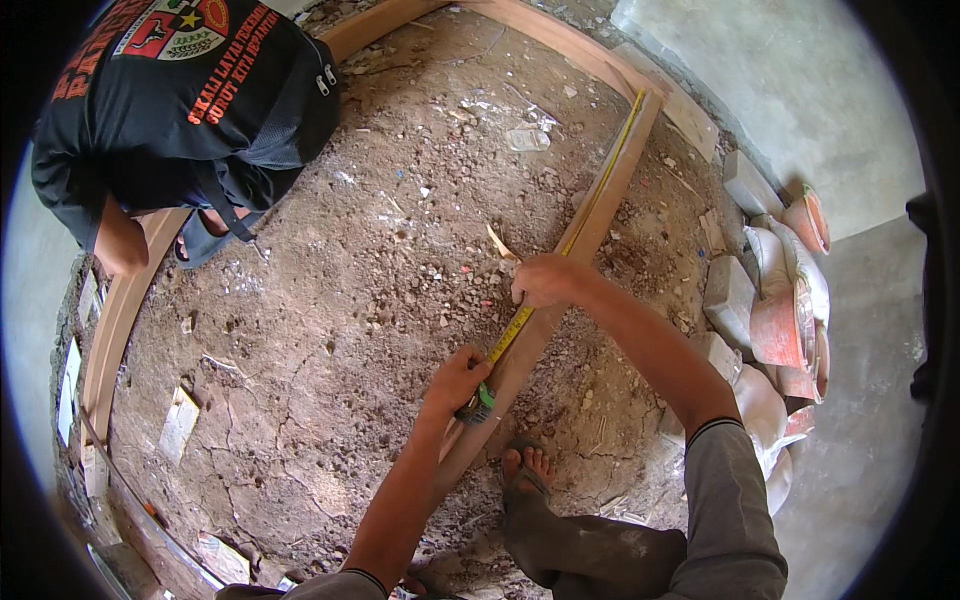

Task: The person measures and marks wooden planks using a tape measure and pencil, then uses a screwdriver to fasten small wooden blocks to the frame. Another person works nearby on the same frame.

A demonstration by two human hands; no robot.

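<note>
A long wooden beam [600,205] lies on bare earth, part of a wooden frame. A yellow tape measure blade [590,205] runs along it up to the far corner. My left hand [458,380] grips the tape measure case [477,405], green and dark, at the near part of the beam. My right hand [545,280] presses the yellow blade down on the beam a little farther up. My foot in a sandal [525,475] rests beside the beam.
Another person in a black shirt [190,90] crouches at the frame's left beam [120,320]. Bricks, sacks and orange pots [780,320] are piled at right beside a grey concrete floor [850,450]. Stones and scraps litter the cracked earth [330,330].
</note>
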